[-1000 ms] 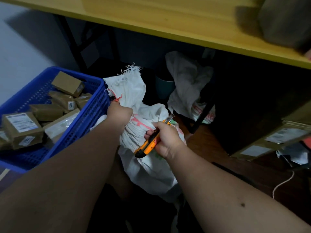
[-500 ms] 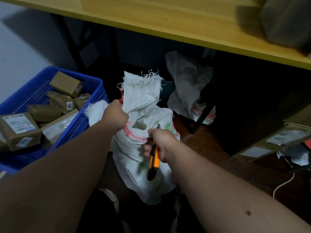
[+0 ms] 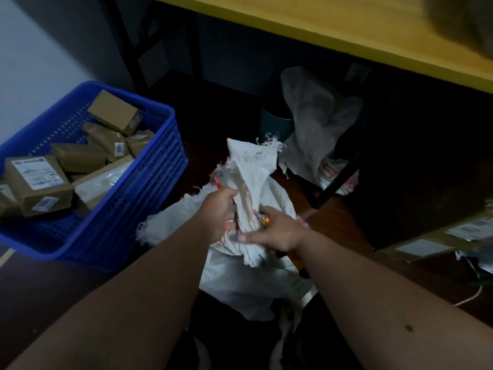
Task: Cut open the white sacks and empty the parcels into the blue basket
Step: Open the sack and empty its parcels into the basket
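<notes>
At the far left, a blue basket (image 3: 112, 231) with perforated walls sits on the dark floor. It holds a heap of brown parcels (image 3: 40, 185), several bearing white printed labels, and one small box (image 3: 114, 112) leans against the back wall of the basket.

Just right of the basket, in the middle of the view, a white sack (image 3: 250, 279) of woven fabric stands on the floor, its frayed neck (image 3: 253, 161) bunched and pointing upward, with red markings on the cloth. A loose flap of the same white fabric (image 3: 165, 228) spreads toward the basket.

The person's two bare forearms reach in from the bottom edge. The left hand (image 3: 220, 214) has its grip closed around the gathered neck of the sack from the left. The right hand (image 3: 277, 233) meets the sack from the right, fingers curled around an orange utility knife (image 3: 265, 221), of which only a small orange part shows between the fingers; its thumb lies stretched across the bunched cloth. The blade cannot be made out.

Behind and to the right, a second crumpled white sack (image 3: 317, 124) lies slumped under a yellow desk (image 3: 346, 25) that runs across the top of the view. At the far right, a brown box (image 3: 440, 241) with white labels rests on the floor, with a thin white cord (image 3: 472, 297) near it.
</notes>
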